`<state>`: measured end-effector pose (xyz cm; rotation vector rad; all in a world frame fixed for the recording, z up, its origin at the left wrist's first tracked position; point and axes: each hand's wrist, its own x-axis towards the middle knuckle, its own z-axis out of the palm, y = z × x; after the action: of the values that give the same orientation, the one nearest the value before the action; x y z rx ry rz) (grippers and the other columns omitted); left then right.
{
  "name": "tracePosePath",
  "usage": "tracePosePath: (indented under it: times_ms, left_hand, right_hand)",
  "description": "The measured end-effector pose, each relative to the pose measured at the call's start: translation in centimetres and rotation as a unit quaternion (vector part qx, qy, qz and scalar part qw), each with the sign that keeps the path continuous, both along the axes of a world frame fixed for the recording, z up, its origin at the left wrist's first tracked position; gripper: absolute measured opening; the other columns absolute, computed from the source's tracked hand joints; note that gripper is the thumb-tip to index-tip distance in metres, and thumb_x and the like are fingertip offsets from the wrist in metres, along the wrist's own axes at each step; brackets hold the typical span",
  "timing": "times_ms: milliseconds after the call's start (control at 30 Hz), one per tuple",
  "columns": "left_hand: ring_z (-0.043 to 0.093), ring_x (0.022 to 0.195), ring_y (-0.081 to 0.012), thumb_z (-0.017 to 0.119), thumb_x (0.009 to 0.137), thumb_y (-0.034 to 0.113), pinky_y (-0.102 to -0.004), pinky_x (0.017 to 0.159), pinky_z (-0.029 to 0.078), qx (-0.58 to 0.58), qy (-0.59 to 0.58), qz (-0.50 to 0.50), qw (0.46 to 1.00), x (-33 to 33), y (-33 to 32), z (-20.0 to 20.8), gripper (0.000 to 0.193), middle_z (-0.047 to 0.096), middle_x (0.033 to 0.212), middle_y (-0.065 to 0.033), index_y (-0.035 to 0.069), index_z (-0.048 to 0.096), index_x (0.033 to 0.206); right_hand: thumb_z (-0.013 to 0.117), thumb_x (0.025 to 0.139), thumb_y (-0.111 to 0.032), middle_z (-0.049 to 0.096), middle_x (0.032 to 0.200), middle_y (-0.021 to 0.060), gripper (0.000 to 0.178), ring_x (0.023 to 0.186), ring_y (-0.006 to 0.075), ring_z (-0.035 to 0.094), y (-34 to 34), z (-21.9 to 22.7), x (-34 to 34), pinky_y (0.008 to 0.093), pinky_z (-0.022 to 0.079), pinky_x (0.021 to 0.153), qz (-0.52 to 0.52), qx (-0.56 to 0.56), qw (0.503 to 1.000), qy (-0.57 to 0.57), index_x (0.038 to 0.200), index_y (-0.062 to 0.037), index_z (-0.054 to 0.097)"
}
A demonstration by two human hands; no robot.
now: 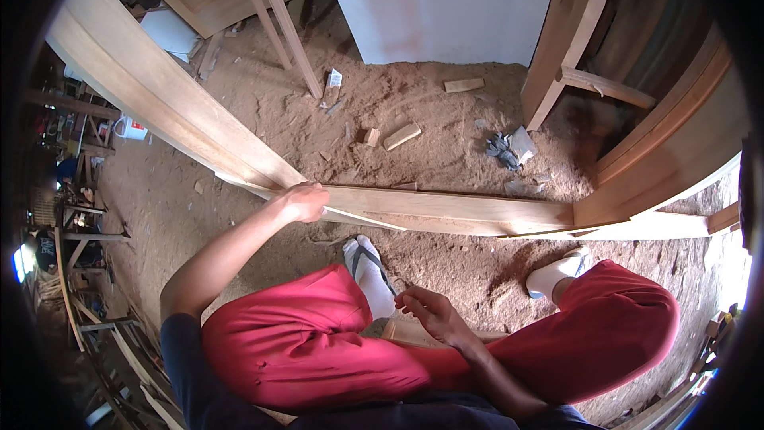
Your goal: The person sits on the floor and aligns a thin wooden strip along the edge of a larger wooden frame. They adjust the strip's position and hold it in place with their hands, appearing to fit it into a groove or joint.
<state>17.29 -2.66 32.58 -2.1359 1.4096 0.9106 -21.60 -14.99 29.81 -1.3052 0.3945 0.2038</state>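
Observation:
A large wooden door frame lies on its side in front of me, with a long board (pixel 179 99) at left meeting a crosspiece (pixel 454 205). My left hand (pixel 305 201) is closed at that corner, gripping a thin pale wooden strip (pixel 370 220) whose end sticks out along the crosspiece's near edge. Its fingertips are partly hidden. Over my lap, near my left foot, my right hand (pixel 434 314) has its fingers curled into a pinch. Whatever that pinch contains, if anything, is too small to make out. Another strip (pixel 541 232) runs along the frame's right corner.
Sawdust and wood offcuts (pixel 402 136) cover the ground beyond the crosspiece, beside a crumpled dark rag (pixel 503 151). A pale panel (pixel 446 8) stands at the back. Upright timbers (pixel 569 40) rise at right. A white bucket (pixel 130 128) and stacked wood are at left.

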Motion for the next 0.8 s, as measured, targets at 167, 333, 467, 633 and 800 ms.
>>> tracePosePath:
  times_ms: [167, 333, 467, 633, 800]
  left_hand:
    - [0.074, 0.102, -0.0418, 0.067, 0.089, 0.007, -0.0514, 0.089, 0.057, 0.035, -0.006, -0.026, 0.999, 0.7, -1.6, 2.1, 0.015, 0.074, 0.101, -0.0281, -0.003, 0.076, 0.094]
    - [0.075, 0.097, -0.0412, 0.065, 0.09, 0.006, -0.0528, 0.085, 0.057, 0.027, 0.011, 0.008, 1.0, 0.8, -1.2, 1.6, 0.015, 0.075, 0.097, -0.0269, -0.003, 0.076, 0.093]
    - [0.074, 0.098, -0.0429, 0.066, 0.094, 0.013, -0.054, 0.089, 0.057, -0.014, 0.01, -0.012, 1.0, 0.0, 0.8, -1.3, 0.018, 0.074, 0.096, -0.0281, -0.002, 0.077, 0.096]
    - [0.075, 0.095, -0.0423, 0.073, 0.085, 0.011, -0.0504, 0.082, 0.06, 0.019, -0.008, -0.033, 0.999, 1.2, -1.2, 0.9, 0.016, 0.075, 0.095, -0.0265, -0.002, 0.075, 0.093]
    - [0.074, 0.094, -0.0447, 0.072, 0.09, 0.015, -0.0508, 0.084, 0.059, -0.001, 0.036, 0.009, 0.999, 0.1, -1.0, 0.2, 0.02, 0.074, 0.093, -0.0276, -0.005, 0.074, 0.093]
  right_hand:
    - [0.055, 0.111, -0.022, 0.073, 0.109, 0.0099, 0.029, 0.105, 0.0182, 0.068, -0.3, 0.0, -0.3, 0.0339, 0.054, 0.095, -0.009, -0.011, 1.0, 0.002, 0.12, 0.0004, 0.07]
    - [0.055, 0.112, -0.022, 0.073, 0.108, 0.0081, 0.028, 0.105, 0.0153, 0.067, -0.1, -0.1, -0.1, 0.0325, 0.054, 0.096, 0.003, 0.004, 1.0, 0.007, 0.119, 0.0009, 0.07]
    - [0.055, 0.112, -0.022, 0.072, 0.108, 0.0083, 0.028, 0.106, 0.0155, 0.067, 0.1, -0.1, 0.0, 0.0323, 0.053, 0.096, 0.004, 0.008, 1.0, 0.003, 0.119, 0.0011, 0.07]
    - [0.055, 0.112, -0.021, 0.072, 0.108, 0.0083, 0.028, 0.106, 0.0157, 0.067, -0.4, 0.1, -0.2, 0.0325, 0.053, 0.096, -0.004, -0.007, 1.0, -0.003, 0.119, 0.0015, 0.069]
    - [0.054, 0.109, -0.023, 0.074, 0.11, 0.0128, 0.03, 0.103, 0.0239, 0.07, 0.1, -0.1, -0.1, 0.0365, 0.053, 0.093, -0.006, -0.001, 1.0, 0.004, 0.121, -0.0015, 0.071]
